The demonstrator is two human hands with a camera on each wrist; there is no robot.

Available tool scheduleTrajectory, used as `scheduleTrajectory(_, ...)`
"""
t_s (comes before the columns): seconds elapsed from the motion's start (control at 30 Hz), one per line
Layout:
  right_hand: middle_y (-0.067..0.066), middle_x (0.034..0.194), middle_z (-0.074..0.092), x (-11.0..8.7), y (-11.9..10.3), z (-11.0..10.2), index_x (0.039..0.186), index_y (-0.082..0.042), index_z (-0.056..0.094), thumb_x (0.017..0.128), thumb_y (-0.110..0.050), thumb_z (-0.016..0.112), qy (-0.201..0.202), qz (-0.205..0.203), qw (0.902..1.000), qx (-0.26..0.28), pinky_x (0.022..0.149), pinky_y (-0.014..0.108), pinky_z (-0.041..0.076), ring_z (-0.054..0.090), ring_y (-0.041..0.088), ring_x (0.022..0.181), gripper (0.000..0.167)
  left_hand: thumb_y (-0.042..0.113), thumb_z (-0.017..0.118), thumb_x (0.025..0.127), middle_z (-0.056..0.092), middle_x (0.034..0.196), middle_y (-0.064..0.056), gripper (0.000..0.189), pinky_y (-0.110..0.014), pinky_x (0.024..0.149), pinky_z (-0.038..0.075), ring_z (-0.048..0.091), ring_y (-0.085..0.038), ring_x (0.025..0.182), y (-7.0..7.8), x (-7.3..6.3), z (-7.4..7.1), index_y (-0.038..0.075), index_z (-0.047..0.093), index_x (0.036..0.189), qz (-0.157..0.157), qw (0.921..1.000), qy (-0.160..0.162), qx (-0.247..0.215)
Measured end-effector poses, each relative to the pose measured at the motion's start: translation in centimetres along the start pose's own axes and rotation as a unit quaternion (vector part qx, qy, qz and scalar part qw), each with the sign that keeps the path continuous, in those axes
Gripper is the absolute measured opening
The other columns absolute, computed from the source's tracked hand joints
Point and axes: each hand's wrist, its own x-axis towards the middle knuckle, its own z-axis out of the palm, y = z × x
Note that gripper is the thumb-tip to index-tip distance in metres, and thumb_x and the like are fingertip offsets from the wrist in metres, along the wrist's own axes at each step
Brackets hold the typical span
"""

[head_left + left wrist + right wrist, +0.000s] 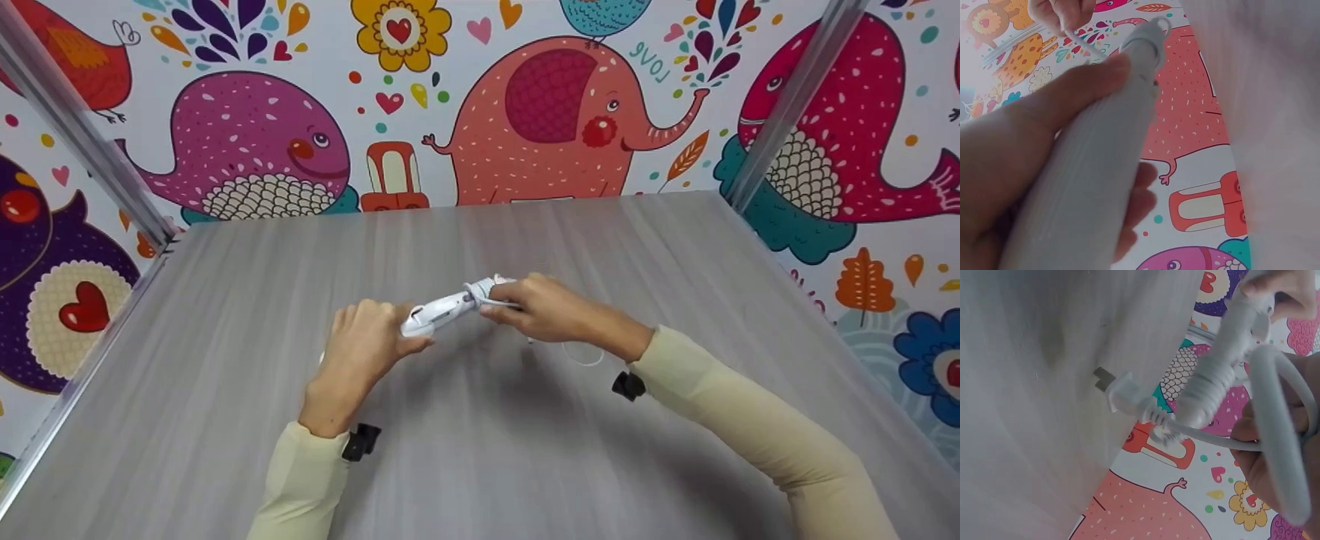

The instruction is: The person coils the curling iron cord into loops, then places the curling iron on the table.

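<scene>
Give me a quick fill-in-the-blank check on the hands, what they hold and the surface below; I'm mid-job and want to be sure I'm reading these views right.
1. The left hand grips a device coloured ____.
2. The hand holding the cord is the person's ____ one.
3. The plug on the cord has ____ metal prongs.
4. The tabletop is ____ in colour.

Missing words: white; right; two; gray.
</scene>
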Motion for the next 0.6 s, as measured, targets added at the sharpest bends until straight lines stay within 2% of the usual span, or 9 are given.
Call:
scheduleTrajectory(0.17,0.006,0.079,0.068,-0.1,-0.2,0.6,0.088,-0.009,0.064,0.107,-0.030,0.045,-0.009,0.019,0.9992,0.033,0.064,0.028,0.042,0.051,0.009,0.066,0.034,0.038,0.088,0.074,0.075,0.077,-0.014,0.044,-0.039,0.054,0.055,0.063,-0.026,0.056,0.1,-0.1,0.2,0.006,0.078,0.103,0.005,0.9979,0.065,0.006)
scheduleTrajectory(0.33,0.008,0.077,0.067,0.2,0.2,-0.2,0.090,-0.006,0.067,0.107,-0.026,0.045,-0.088,0.035,0.9920,0.083,0.068,0.028,0.047,0.059,0.015,0.069,0.034,0.038,0.088,0.074,0.072,0.070,-0.016,0.047,-0.037,0.049,0.052,0.063,-0.029,0.052,0.3,-0.2,0.5,0.008,0.074,0.107,0.030,0.9902,0.129,0.042)
scheduleTrajectory(0.43,0.009,0.082,0.071,0.3,0.8,-1.2,0.095,-0.004,0.070,0.106,-0.023,0.049,-0.126,0.044,0.9840,0.118,0.076,0.036,0.053,0.065,0.015,0.076,0.030,0.038,0.088,0.074,0.072,0.070,-0.017,0.049,-0.037,0.047,0.052,0.064,-0.030,0.051,0.6,-0.1,0.7,0.008,0.073,0.111,0.046,0.9839,0.167,0.045)
scheduleTrajectory(0.5,0.009,0.088,0.073,0.3,1.1,-1.6,0.100,-0.003,0.071,0.105,-0.020,0.052,-0.127,0.055,0.9828,0.121,0.083,0.042,0.055,0.068,0.017,0.083,0.027,0.036,0.088,0.075,0.072,0.072,-0.018,0.051,-0.037,0.047,0.052,0.065,-0.030,0.051,0.9,-0.1,0.7,0.007,0.073,0.113,0.052,0.9796,0.189,0.041)
scheduleTrajectory(0.53,0.009,0.091,0.074,0.3,1.1,-1.7,0.101,-0.004,0.072,0.104,-0.020,0.053,-0.123,0.062,0.9840,0.113,0.086,0.044,0.056,0.068,0.014,0.085,0.025,0.036,0.088,0.074,0.073,0.073,-0.018,0.051,-0.037,0.047,0.053,0.065,-0.030,0.052,1.1,-0.1,0.6,0.006,0.073,0.114,0.055,0.9773,0.201,0.039)
scheduleTrajectory(0.6,0.009,0.095,0.075,0.2,0.8,-1.8,0.104,-0.005,0.073,0.103,-0.019,0.055,-0.105,0.077,0.9878,0.086,0.088,0.045,0.056,0.070,0.019,0.090,0.023,0.035,0.089,0.074,0.073,0.074,-0.019,0.052,-0.037,0.047,0.053,0.065,-0.029,0.052,1.3,-0.2,0.6,0.005,0.073,0.114,0.061,0.9727,0.220,0.041)
